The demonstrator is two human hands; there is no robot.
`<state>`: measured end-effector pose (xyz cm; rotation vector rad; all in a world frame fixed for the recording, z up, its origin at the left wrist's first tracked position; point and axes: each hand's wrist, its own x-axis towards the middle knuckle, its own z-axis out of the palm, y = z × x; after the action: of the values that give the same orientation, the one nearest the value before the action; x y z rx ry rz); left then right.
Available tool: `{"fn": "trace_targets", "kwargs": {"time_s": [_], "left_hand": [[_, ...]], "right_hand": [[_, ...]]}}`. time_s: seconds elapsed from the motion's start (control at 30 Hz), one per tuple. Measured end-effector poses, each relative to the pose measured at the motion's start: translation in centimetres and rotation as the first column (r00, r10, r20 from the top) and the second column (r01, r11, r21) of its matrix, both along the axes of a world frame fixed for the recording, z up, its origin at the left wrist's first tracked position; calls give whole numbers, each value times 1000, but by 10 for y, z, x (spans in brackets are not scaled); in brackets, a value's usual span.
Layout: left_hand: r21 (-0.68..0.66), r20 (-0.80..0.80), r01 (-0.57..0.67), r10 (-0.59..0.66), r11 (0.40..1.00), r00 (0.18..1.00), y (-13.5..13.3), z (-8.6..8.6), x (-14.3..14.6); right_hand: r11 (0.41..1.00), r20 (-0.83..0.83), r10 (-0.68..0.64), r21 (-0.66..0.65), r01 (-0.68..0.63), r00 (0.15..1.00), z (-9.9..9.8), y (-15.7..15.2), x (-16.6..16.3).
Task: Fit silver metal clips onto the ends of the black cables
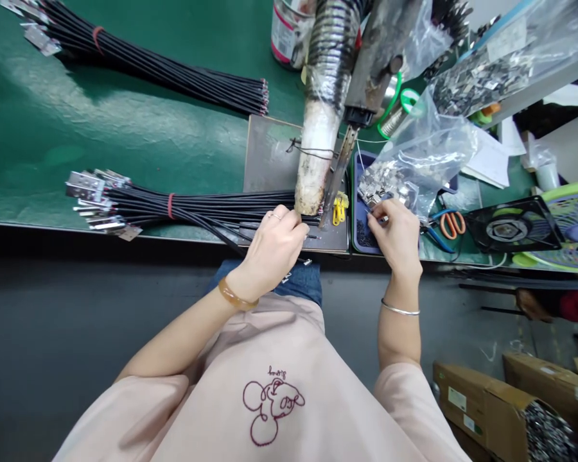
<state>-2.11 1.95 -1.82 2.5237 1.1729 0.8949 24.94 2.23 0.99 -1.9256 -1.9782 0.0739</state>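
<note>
My left hand (277,247) is closed with its fingers curled around a black cable at the table's front edge. Beside it lies a bundle of black cables (216,204), tied with a red band, with metal connector pieces (89,186) at its left end. My right hand (395,231) is over a purple tray (359,168) of small metal parts (388,183) and tiny dark pieces. Thumb and forefinger pinch together there; whatever is between them is too small to make out. A worn duct nozzle (313,167) and a soldering iron (341,167) hang just above the cable ends.
Another black cable bundle (173,61) lies farther back. Small yellow pieces (338,210) rest left of the tray. Orange-handled pliers (453,223), a black fan (513,224) and a green solder spool (399,112) are on the right. Cardboard boxes (491,398) stand on the floor.
</note>
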Motion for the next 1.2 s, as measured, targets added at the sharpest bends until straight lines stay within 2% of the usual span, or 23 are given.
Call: {"fn": "trace_targets", "kwargs": {"time_s": [0.07, 0.13, 0.27, 0.37, 0.5, 0.63, 0.7, 0.77, 0.83, 0.9, 0.97, 1.1, 1.2], "left_hand": [[-14, 19, 34, -34, 999, 999, -2, 3, -2], [-58, 103, 115, -109, 992, 989, -5, 9, -7], [-233, 285, 322, -252, 917, 925, -10, 23, -18], [-436, 445, 344, -133, 832, 886, -11, 26, -19], [-615, 570, 329, 115, 717, 814, -9, 21, -10], [-663, 605, 327, 225, 673, 764, -7, 19, -3], [-676, 603, 322, 246, 663, 759, -6, 20, -1], [-678, 597, 305, 259, 668, 759, -6, 22, 0], [-673, 590, 287, 261, 681, 764, -5, 24, 0], [-669, 583, 294, 236, 683, 777, -6, 26, -1], [-672, 574, 314, 202, 671, 794, -6, 26, -2], [-679, 565, 346, 159, 647, 810, -8, 23, -5], [-667, 564, 366, 119, 649, 817, -8, 22, -6]], "right_hand": [[1000, 7, 4, -6, -4, 1000, 3, -3, 0], [999, -24, 22, -29, -23, 999, 6, -6, 1], [999, 3, 28, -34, -27, 1000, 5, -11, 3], [999, -16, -15, 37, 16, 1000, -2, -9, 0], [997, -193, -49, 41, 58, 980, -11, -6, -1], [975, -412, -107, 135, 176, 905, -6, -16, -11], [963, -588, -75, 166, 210, 806, 0, -29, -27], [971, -702, -3, 170, 171, 712, 5, -44, -49], [971, -715, 74, 210, 113, 695, 5, -57, -72], [964, -663, 151, 263, 40, 733, 1, -64, -90], [969, -650, 178, 249, -14, 739, -6, -64, -100], [989, -758, 146, 121, -83, 636, -14, -58, -101], [988, -777, 155, 124, -93, 610, -16, -58, -102]]}}
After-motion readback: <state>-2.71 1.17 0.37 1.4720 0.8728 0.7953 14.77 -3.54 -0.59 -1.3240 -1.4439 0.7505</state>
